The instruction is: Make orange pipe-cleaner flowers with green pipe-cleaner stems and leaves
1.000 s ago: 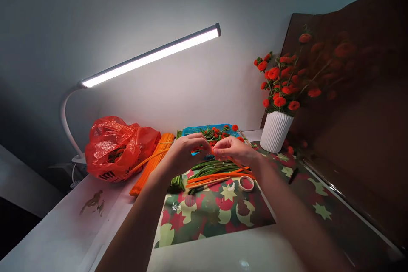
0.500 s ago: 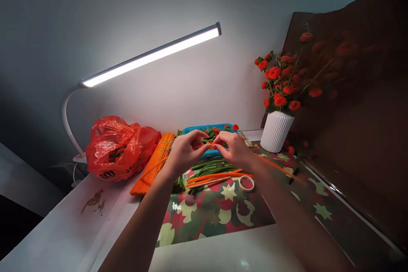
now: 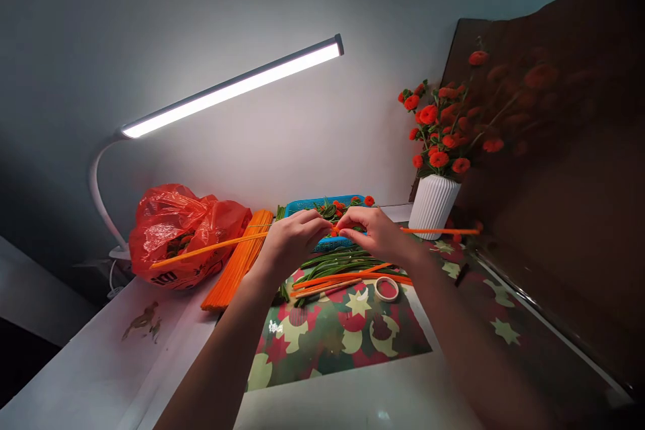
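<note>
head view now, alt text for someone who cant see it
A person's left hand and right hand pinch orange strands close together above a patterned mat, ends jutting both ways. Behind is a blue basket with orange-red flowers; a red plastic bag stands left, a white vase of flowers right, a lit lamp above.

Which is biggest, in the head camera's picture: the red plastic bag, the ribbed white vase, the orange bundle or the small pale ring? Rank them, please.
Largest to smallest, as they look:
1. Red plastic bag
2. Orange bundle and ribbed white vase: too alike to rank
3. Small pale ring
</note>
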### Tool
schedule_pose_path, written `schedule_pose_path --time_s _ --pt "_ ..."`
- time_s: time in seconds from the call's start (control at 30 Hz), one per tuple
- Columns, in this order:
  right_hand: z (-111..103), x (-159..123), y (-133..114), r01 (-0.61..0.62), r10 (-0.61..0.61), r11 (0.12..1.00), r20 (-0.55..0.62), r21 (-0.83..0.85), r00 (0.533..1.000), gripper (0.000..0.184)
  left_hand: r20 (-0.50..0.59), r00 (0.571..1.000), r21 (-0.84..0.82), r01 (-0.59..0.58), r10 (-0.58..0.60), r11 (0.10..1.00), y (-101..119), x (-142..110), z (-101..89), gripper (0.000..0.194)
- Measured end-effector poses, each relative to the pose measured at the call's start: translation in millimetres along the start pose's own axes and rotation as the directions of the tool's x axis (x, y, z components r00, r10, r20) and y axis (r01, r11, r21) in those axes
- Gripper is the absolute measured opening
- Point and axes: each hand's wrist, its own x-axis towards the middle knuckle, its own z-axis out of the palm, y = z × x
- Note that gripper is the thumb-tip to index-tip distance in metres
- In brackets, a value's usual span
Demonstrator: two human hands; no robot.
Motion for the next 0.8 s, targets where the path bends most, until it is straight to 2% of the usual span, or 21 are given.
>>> schedule_pose_path --time_s 0.1,0.2,0.33,0.5,0.6,0.7,0.77,0.8 --pt "-1.4 0.0 0.6 0.004 -0.004 1.000 -0.013 0.008 1.000 0.011 -0.024 0.999 0.005 -0.034 0.034 0.999 -0.3 -0.2 0.6 0.022" --pt "-1.8 0.0 1.5 -0.041 0.042 0.999 -0.017 0.031 0.999 0.011 -0.055 0.995 0.035 -0.086 0.088 0.996 -0.4 -0.8 1.7 0.017" --pt "-2.2 0.0 5.5 -0.122 0.116 0.985 0.049 0.123 0.992 0.014 -0.048 0.988 0.091 -0.144 0.149 0.985 0.2 -1.8 3.3 0.019" --pt "-3.3 1.7 17.4 -0.193 0.150 0.937 0.162 0.293 0.975 0.026 -0.036 0.989 0.140 -0.139 0.145 0.980 2.1 -1.8 4.2 0.020" --pt "-3.8 2.2 19.9 -0.208 0.154 0.915 0.178 0.346 0.972 0.027 0.003 0.992 0.139 -0.122 0.123 0.983 3.7 -1.0 4.3 0.022" --pt "-3.9 1.4 15.5 -0.176 0.146 0.945 0.127 0.276 0.981 0.022 0.054 0.998 0.060 -0.037 0.034 0.998 4.6 0.5 3.9 0.025" --pt "-3.4 0.7 10.0 -0.076 0.070 0.993 0.059 0.089 0.996 0.017 0.120 0.989 -0.117 0.105 -0.091 0.988 4.4 1.6 2.7 0.024" --pt "-3.0 0.6 7.1 -0.005 0.006 0.999 0.029 -0.039 1.000 0.015 0.183 0.970 -0.246 0.202 -0.159 0.948 3.9 2.0 1.7 0.023"
